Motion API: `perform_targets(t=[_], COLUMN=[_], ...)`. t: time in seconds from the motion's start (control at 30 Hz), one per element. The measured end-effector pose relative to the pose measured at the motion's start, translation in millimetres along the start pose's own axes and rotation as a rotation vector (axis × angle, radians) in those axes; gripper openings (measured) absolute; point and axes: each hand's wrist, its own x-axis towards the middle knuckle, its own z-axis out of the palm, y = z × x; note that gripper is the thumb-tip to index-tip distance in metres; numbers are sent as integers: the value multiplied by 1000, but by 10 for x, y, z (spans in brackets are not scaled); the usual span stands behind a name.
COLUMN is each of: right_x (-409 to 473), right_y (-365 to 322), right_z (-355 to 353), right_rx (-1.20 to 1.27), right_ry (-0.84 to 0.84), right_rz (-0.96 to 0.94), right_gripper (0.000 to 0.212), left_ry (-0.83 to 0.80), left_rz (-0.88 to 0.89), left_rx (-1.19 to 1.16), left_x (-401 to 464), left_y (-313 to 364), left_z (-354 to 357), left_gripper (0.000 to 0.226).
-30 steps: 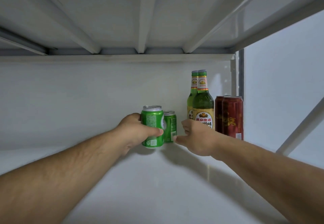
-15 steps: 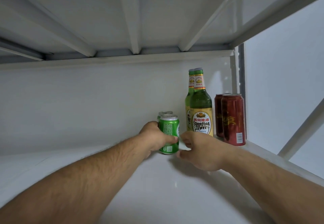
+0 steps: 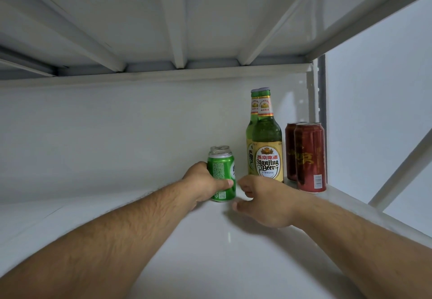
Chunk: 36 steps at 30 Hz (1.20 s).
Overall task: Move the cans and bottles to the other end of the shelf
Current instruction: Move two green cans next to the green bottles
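My left hand (image 3: 203,181) grips a green can (image 3: 222,172) that stands upright low on the white shelf (image 3: 210,252). Right behind it a second green can (image 3: 219,148) shows only its top. My right hand (image 3: 264,202) hovers just to the right of the held can with loosely curled fingers and holds nothing. Two green beer bottles, one in front (image 3: 267,149) and one behind (image 3: 250,135), stand further right. At the shelf's right end are two red cans, front (image 3: 309,158) and back (image 3: 289,151).
The underside of the upper shelf (image 3: 177,18) with its ribs hangs close overhead. A white upright post (image 3: 312,92) and a diagonal brace (image 3: 402,167) bound the right end. The white back wall (image 3: 117,135) runs behind; the shelf stretches away to the left.
My left hand has brought its green can right and down, in front of the second green can. My right hand has come off that second can and drawn back.
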Motion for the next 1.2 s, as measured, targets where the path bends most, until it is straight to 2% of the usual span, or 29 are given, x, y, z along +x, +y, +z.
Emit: perform_targets(t=[0.1,0.17,0.23,0.33,0.43,0.53,0.57,0.83,1.2], right_x=[13,40,42,5,-52,-122,-139,83,186], right_y=[9,43,53,-39,-203,-482,-589,-1492,-2653], right_z=[12,25,25,9,-29,-54,-46,259,681], right_rx=[-4,6,-30,-107,-216,-349,-378,-421,-359], right_ry=[-14,0,30,63,20,-42,-46,-36,-94], right_rz=[10,42,57,99,131,145,143,67,-259], right_gripper=[27,18,25,38,21,47,49,66,69], left_ry=[-39,-62,-66,-36,1,-35,-45,-5,245], left_rz=[-1,-10,15,130,224,214,204,119,-223], left_rx=[63,170,352,702,902,906,892,806,817], left_x=[-34,-102,-212,-421,-621,-784,-833,-1204,-2286], left_y=[-2,38,87,66,-43,-143,-173,-519,-965], left_z=[-54,-157,-307,-571,-812,-1038,-1108,-1680,-2530], left_gripper=[61,80,96,90,79,81,81,79,77])
